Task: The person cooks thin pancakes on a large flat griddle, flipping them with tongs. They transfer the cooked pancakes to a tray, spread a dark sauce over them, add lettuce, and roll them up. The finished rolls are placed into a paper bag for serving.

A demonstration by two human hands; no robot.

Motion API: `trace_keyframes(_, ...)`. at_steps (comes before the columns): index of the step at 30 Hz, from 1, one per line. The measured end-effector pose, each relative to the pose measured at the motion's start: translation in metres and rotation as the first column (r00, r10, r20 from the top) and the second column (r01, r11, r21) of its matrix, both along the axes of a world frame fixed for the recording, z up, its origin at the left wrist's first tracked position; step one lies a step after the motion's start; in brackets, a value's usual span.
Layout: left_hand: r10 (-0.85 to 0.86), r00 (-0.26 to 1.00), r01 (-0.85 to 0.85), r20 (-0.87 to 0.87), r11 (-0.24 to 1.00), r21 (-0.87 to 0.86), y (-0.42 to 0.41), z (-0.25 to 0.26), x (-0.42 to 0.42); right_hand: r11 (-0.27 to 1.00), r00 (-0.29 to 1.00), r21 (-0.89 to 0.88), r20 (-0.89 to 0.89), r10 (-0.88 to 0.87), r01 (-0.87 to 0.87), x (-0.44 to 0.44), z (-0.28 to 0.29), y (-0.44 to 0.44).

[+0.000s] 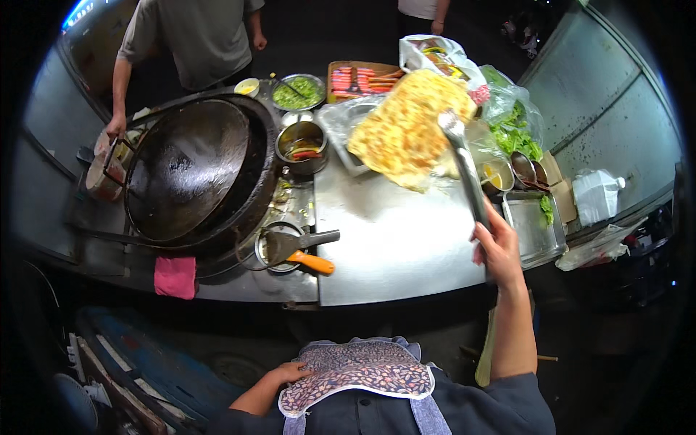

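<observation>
My right hand (498,247) grips a pair of metal tongs (468,171). Their tips are at the right part of a large, browned flatbread (405,130), which is held up over the worktop and partly covers a metal tray (350,117). Down by my body, my left hand (291,373) touches the side of a floral apron (359,375). The apron hides some of its fingertips, so I cannot tell whether it holds the cloth.
A round black griddle (185,168) sits tilted on the stove at left, another person's hand (116,126) at its handle. A scraper (283,247) and an orange-handled tool (312,262) lie across a bowl. Chopped greens (296,92), packed sausages (353,80), lettuce (514,133) and a sauce pot (302,147) stand around the steel worktop (391,244).
</observation>
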State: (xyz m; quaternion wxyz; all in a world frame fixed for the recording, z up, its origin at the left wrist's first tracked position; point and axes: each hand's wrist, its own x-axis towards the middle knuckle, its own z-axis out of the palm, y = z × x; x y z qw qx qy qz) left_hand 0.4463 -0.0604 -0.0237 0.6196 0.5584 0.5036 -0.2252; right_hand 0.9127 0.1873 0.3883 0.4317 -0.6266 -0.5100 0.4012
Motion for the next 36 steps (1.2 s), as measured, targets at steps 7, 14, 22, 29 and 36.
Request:
trace_keyframes(7, 0.01, 0.99, -0.037, 0.141, 0.982, 0.185, 0.081, 0.081, 0.162, 0.937, 0.862, 0.021, 0.387, -0.329, 0.348, 0.204, 0.023, -0.139)
trace_keyframes(14, 0.141, 0.796, -0.127, 0.589, 0.99, -0.065, 0.181, 0.21, 0.373, 0.959, 0.459, 0.161, 0.851, -0.255, 0.234, 0.316, -0.045, -0.165)
trace_keyframes(22, 0.288, 0.675, -0.476, 0.68, 0.873, 0.103, 0.228, 0.255, 0.562, 0.952, 0.838, 0.123, 0.451, -0.306, 0.281, 0.241, -0.171, -0.118)
trace_keyframes(29, 0.462, 0.735, -0.673, 0.496, 0.581, 0.457, 0.275, 0.179, 0.522, 0.968, 0.496, 0.184, 0.832, -0.247, 0.172, 0.382, -0.177, -0.046)
trace_keyframes(36, 0.429, 0.891, -0.229, 0.149, 0.141, 0.963, 0.297, 0.184, 0.523, 0.985, 0.822, 0.056, 0.545, -0.167, 0.163, 0.486, -0.184, 0.04)
